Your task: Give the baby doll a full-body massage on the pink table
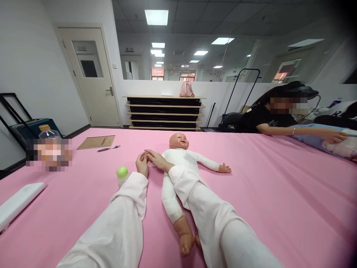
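Note:
A baby doll [182, 158] with a white cloth body lies face up on the pink-covered table [264, 193]. Its head points away from me, and one arm stretches out to the right. My left hand [142, 164] is closed, fingertips pinched together, beside the doll's left-of-view shoulder. Reaching across that side of the doll, my right hand [158, 160] has its fingers together, their tips meeting those of my left hand. Whatever lies between the fingertips is hidden, as is the doll's arm on this side. A small bottle with a green lid [122, 172] stands by my left sleeve.
Left on the table are a brown notebook [96, 142], a pen [108, 148], a blurred bottle with an orange cap [44, 127] and a long white case [21, 204]. At the far right a person [276, 119] reaches over blue cloth [309, 137].

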Demonstrator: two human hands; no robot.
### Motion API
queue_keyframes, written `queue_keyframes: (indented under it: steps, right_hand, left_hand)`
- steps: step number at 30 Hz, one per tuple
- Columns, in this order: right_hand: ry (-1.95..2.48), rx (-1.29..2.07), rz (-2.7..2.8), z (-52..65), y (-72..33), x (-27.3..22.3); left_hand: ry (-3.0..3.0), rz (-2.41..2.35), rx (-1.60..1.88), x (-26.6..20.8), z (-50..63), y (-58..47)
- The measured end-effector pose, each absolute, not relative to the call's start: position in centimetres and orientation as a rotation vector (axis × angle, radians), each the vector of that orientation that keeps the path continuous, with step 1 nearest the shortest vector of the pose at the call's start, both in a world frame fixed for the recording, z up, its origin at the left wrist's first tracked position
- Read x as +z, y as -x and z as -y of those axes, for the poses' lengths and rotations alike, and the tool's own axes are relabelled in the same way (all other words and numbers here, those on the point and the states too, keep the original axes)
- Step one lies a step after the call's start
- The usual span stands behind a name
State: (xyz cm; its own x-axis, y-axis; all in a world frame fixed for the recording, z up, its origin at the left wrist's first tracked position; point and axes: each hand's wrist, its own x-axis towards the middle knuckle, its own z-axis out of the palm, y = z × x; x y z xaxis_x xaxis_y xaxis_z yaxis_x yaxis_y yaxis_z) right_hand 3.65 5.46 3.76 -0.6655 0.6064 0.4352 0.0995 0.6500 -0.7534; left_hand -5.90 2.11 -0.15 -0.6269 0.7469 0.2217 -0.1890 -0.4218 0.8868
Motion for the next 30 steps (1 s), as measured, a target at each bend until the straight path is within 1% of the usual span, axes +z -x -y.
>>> queue_keyframes:
  steps: [6,10,14,17,19,23,30]
  right_hand:
    - [0.542,0.822,2.218,-5.0,-3.5,3.4]
    - [0.541,0.840,2.111,-5.1,-3.5,3.3]
    - [0.609,1.040,1.866,-5.3,-3.4,3.2]
    - [0.625,1.244,1.672,-5.6,-3.1,3.1]
    - [0.625,1.309,1.614,-5.7,-3.0,3.0]
    - [0.662,1.200,1.728,-5.6,-2.9,2.6]
    - [0.648,0.914,2.037,-5.0,-3.2,2.6]
  left_hand:
    - [-0.799,-1.226,2.061,-0.8,-2.5,5.9]
    - [-0.979,-1.334,2.066,-0.4,-1.8,5.4]
    - [-1.201,-1.458,2.003,0.1,-0.9,4.8]
    - [-1.280,-1.462,1.950,0.4,-0.6,4.4]
    - [-1.278,-1.447,1.937,0.5,-0.7,4.3]
    - [-1.187,-1.442,1.958,0.2,-1.1,4.7]
    - [-1.113,-1.657,1.949,-0.1,-1.2,5.7]
